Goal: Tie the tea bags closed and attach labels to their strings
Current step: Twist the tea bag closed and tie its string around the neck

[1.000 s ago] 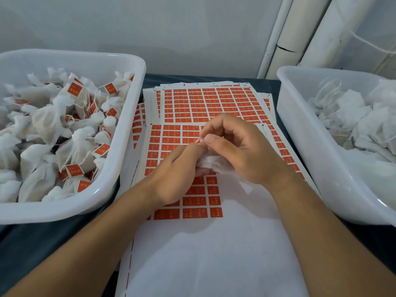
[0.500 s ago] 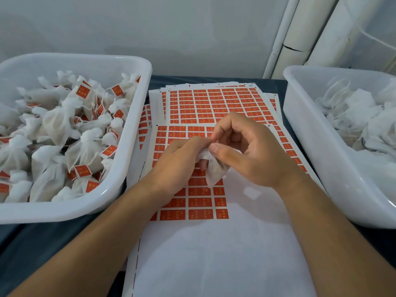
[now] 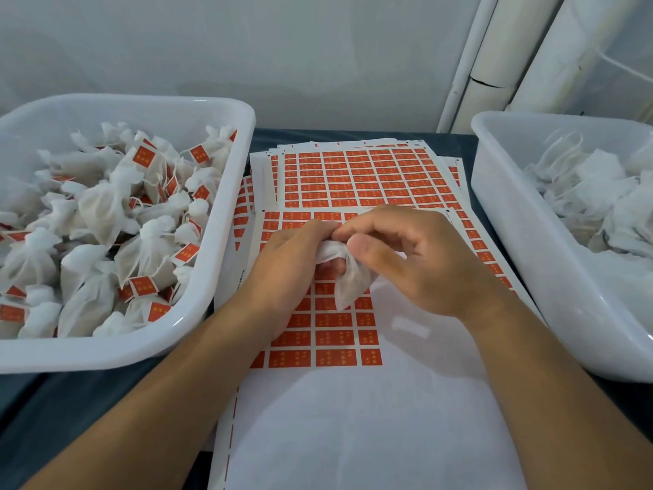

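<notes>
a white tea bag (image 3: 348,277) hangs above the sheet of orange labels (image 3: 328,334), its neck bunched up and its body pointing down. tied tea bags (image 3: 106,221) with orange tags fill the tub on the left, while plain white untied bags (image 3: 607,203) lie in the tub on the right.

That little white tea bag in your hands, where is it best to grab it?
Probably by the gathered neck at the top, pinched from both sides. The tea bag hangs with its fuller body below, and the left hand and right hand already meet at that narrow bunched part from opposite sides.
</notes>
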Demonstrator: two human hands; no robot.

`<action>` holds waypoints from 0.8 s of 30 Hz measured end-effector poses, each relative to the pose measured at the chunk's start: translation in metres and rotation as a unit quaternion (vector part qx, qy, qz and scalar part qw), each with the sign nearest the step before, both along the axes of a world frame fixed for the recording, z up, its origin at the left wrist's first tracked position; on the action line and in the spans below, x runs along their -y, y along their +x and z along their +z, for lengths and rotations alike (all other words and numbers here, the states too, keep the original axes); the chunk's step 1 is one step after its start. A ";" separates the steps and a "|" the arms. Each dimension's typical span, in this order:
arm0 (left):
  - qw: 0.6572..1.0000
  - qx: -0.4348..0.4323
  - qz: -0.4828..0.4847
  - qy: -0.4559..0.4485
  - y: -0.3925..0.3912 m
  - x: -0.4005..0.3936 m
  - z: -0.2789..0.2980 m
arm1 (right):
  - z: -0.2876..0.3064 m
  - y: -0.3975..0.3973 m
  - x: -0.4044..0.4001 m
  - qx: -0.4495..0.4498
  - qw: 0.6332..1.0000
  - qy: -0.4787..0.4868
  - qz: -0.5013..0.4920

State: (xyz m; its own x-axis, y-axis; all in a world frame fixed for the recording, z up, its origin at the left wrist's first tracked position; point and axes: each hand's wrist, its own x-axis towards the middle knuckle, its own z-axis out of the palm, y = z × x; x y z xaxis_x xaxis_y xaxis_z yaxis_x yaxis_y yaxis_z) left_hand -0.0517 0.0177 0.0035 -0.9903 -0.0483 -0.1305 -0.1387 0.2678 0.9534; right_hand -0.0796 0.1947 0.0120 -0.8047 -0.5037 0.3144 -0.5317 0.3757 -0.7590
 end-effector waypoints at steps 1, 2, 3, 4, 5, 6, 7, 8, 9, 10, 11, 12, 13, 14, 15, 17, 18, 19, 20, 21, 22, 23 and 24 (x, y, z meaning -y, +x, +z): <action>1.000 0.003 0.013 -0.009 -0.001 0.000 -0.001 | -0.001 0.000 0.000 -0.012 1.000 0.019 -0.004; 0.999 0.010 0.029 -0.013 -0.001 -0.001 -0.002 | -0.002 0.000 0.000 -0.026 0.999 0.043 -0.008; 0.999 0.017 0.041 -0.009 -0.001 -0.001 -0.003 | -0.003 0.000 0.001 -0.040 0.997 0.067 -0.012; 0.999 0.018 0.047 0.000 -0.002 -0.001 -0.003 | -0.004 0.000 0.001 -0.053 0.995 0.088 -0.015; 0.999 0.013 0.048 0.005 -0.002 -0.001 -0.004 | -0.005 -0.001 0.002 -0.065 0.992 0.102 -0.020; 0.999 0.007 0.048 0.007 -0.001 -0.001 -0.004 | -0.006 -0.001 0.003 -0.074 0.991 0.110 -0.026; 0.999 0.002 0.051 0.008 -0.002 -0.001 -0.004 | -0.008 -0.001 0.004 -0.081 0.990 0.113 -0.033; 0.999 -0.001 0.054 0.008 -0.002 -0.001 -0.005 | -0.009 -0.002 0.005 -0.087 0.989 0.114 -0.041; 0.998 -0.004 0.056 0.005 -0.003 -0.002 -0.005 | -0.011 -0.002 0.006 -0.094 0.988 0.115 -0.049; 0.998 -0.007 0.059 0.002 -0.003 -0.003 -0.005 | -0.012 -0.003 0.006 -0.100 0.986 0.116 -0.059; 0.998 -0.009 0.062 -0.002 -0.003 -0.003 -0.005 | -0.013 -0.003 0.007 -0.104 0.985 0.117 -0.070; 0.998 -0.010 0.065 -0.006 -0.003 -0.004 -0.004 | -0.014 -0.004 0.008 -0.106 0.984 0.116 -0.079; 0.998 -0.010 0.067 -0.009 -0.003 -0.004 -0.003 | -0.015 -0.004 0.008 -0.103 0.985 0.110 -0.087; 0.998 -0.010 0.068 -0.008 -0.003 -0.004 -0.004 | -0.015 -0.004 0.008 -0.097 0.986 0.100 -0.092; 0.998 -0.008 0.066 -0.004 -0.003 -0.004 -0.005 | -0.015 -0.004 0.008 -0.086 0.988 0.088 -0.096; 0.998 -0.006 0.062 -0.005 -0.003 -0.004 -0.004 | -0.013 -0.004 0.009 -0.053 0.991 0.066 -0.102; 0.998 -0.009 0.059 -0.009 -0.003 -0.004 -0.004 | -0.013 -0.005 0.009 -0.037 0.992 0.057 -0.105; 0.998 -0.017 0.052 -0.010 -0.003 -0.004 -0.004 | -0.012 -0.006 0.009 -0.026 0.993 0.048 -0.107; 0.999 -0.029 0.037 -0.008 -0.003 -0.003 -0.003 | -0.011 -0.007 0.009 -0.017 0.993 0.036 -0.110; 0.999 -0.043 0.017 -0.005 -0.002 -0.003 -0.002 | -0.010 -0.007 0.008 -0.008 0.993 0.022 -0.113; 0.998 -0.060 -0.006 -0.003 -0.001 -0.003 -0.002 | -0.008 -0.008 0.007 0.001 0.993 0.004 -0.115; 0.996 -0.082 -0.028 -0.007 -0.001 -0.004 -0.003 | -0.007 -0.007 0.007 0.007 0.993 -0.012 -0.115; 0.993 -0.106 -0.042 -0.012 -0.002 -0.004 -0.004 | -0.006 -0.007 0.006 0.010 0.993 -0.025 -0.115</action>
State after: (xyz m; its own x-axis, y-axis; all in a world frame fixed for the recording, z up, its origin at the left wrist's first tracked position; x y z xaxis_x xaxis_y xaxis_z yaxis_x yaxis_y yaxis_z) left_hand -0.0532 0.0215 -0.0006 -0.9961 0.0350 0.0814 0.0881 0.2923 0.9523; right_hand -0.0865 0.1884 0.0063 -0.9027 -0.2901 0.3177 -0.4213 0.4465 -0.7894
